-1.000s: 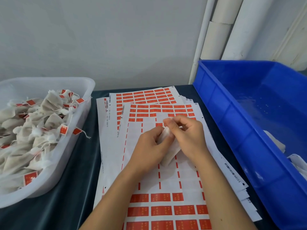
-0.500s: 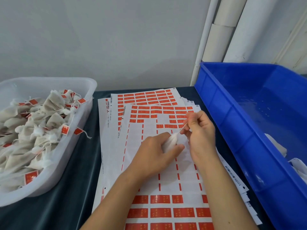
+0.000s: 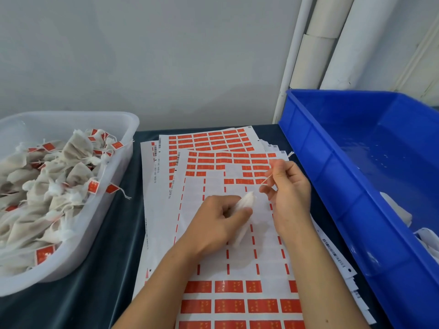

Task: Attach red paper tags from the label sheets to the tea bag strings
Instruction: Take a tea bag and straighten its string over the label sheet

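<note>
The left hand (image 3: 215, 224) gripped a white tea bag (image 3: 244, 205) above the label sheets (image 3: 213, 191); the right hand (image 3: 288, 193) pinched its string (image 3: 267, 180), drawn up taut.

You are sitting at a small packing station, the hand-assembly kind found in a workshop or a little factory. The bench (image 3: 114, 269) is covered in dark cloth and pushed against a plain grey wall (image 3: 166, 55) with bare white pipes (image 3: 320, 43) running up the corner. A stack of label sheets (image 3: 213, 233) printed with rows of red tags lies before you (many already peeled off). To your left a clear plastic tub (image 3: 99, 210) is heaped with tagged tea bags; to your right stands a blue industrial bin (image 3: 344, 198).
</note>
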The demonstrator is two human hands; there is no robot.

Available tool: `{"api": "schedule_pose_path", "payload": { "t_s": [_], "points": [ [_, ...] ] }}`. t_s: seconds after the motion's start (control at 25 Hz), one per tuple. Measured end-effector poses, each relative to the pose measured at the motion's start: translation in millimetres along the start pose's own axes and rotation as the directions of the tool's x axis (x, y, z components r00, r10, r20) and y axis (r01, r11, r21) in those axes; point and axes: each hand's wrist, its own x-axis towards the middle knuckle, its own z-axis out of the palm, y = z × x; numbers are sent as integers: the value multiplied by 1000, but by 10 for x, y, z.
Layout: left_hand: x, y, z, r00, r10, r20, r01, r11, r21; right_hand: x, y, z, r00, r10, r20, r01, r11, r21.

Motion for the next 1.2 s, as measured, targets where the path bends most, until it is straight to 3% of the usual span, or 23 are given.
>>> {"api": "schedule_pose_path", "payload": {
  "t_s": [0.32, 0.56, 0.72, 0.84, 0.96, 1.08, 1.2],
  "points": [
    [59, 46, -10, 982, -7, -188, -18, 992, -129, -100, -12, 122, 978, 14, 210, 27, 981, -191],
    [28, 98, -24, 993, 58, -103, -75, 983, -166, -211, 2, 119, 875, 2, 484, 136, 958, -251],
    [31, 106, -15, 996, 71, -59, -80, 984, -159, -170, -26, 76, 876, -17, 482, 142, 964, -224],
    [11, 149, -87, 997, 46, -63, -63, 953, -296, -183, -56, 76, 886, -2, 463, 81, 985, -150],
    [-11, 194, -148, 996, -70, -64, 36, 904, -425, -199, -72, 98, 891, 58, 451, -17, 995, -95],
    [18, 174, -145, 986, -168, -22, 147, 912, -383, -213, -70, 113, 899, 65, 434, -30, 996, -88],
    [35, 146, -138, 990, -141, 3, 132, 921, -365, -218, -51, 115, 919, 54, 391, -44, 998, -35]
  ]
}}
